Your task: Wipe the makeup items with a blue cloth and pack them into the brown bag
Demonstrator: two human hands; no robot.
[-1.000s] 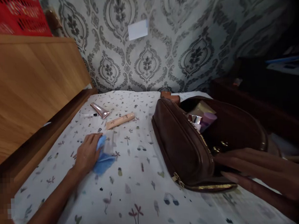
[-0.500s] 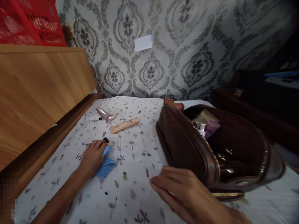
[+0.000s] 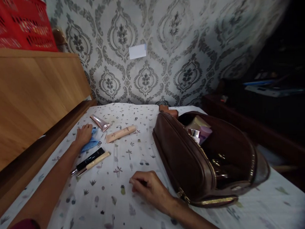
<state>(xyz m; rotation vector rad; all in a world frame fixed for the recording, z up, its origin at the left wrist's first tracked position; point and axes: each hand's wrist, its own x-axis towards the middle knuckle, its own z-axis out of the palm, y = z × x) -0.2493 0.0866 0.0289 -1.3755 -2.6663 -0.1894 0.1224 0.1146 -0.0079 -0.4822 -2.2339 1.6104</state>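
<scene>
My left hand (image 3: 83,134) is stretched far out and closed over a blue cloth (image 3: 91,143) on the printed sheet (image 3: 125,209), just left of a rose-gold tube (image 3: 100,122). A peach tube (image 3: 120,133) lies to its right. Below the cloth, a black stick and a beige stick (image 3: 90,160) lie side by side. My right hand (image 3: 148,188) rests on the sheet with its fingers curled; a small dark bit shows under them, which I cannot make out. It sits just left of an open brown zip bag (image 3: 189,160) with cosmetics (image 3: 200,130) inside.
A wooden headboard (image 3: 29,95) runs along the left, with a red crate (image 3: 19,22) on top. Patterned wallpaper with a white note (image 3: 137,51) stands behind. Dark furniture (image 3: 267,103) lies beyond the bag on the right.
My left hand slid the blue cloth up towards the rose-gold tube, uncovering the black and beige sticks. My right hand left the bag's edge and came down onto the sheet, curling shut.
</scene>
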